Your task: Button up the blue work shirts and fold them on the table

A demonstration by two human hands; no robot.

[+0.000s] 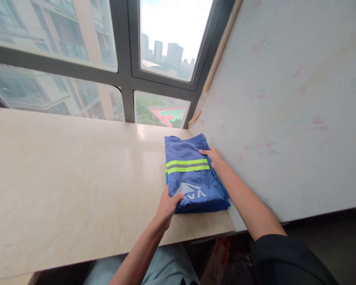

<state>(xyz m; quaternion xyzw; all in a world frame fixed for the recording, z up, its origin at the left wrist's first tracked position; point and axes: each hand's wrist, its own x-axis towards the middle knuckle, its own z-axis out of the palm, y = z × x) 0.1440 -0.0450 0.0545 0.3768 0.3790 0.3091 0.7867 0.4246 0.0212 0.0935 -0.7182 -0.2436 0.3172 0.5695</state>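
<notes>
Clothes [188, 150], blue, folded in a stack on the sill [77, 178]. Left hand [168, 204] grips near left edge, right hand [213, 156] the right edge farther back, thumbs on top; fingers hidden, perhaps tucked beneath. Opposed hold likely keeps layers square. Wall [269, 118] just right, window [172, 51] beyond.

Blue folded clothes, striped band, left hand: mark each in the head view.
Blue folded clothes [195, 176]: head view, plain fabric just below the band.
Striped band [188, 166]: head view, its grey centre strip.
Left hand [167, 206]: head view, back of the hand.
</notes>
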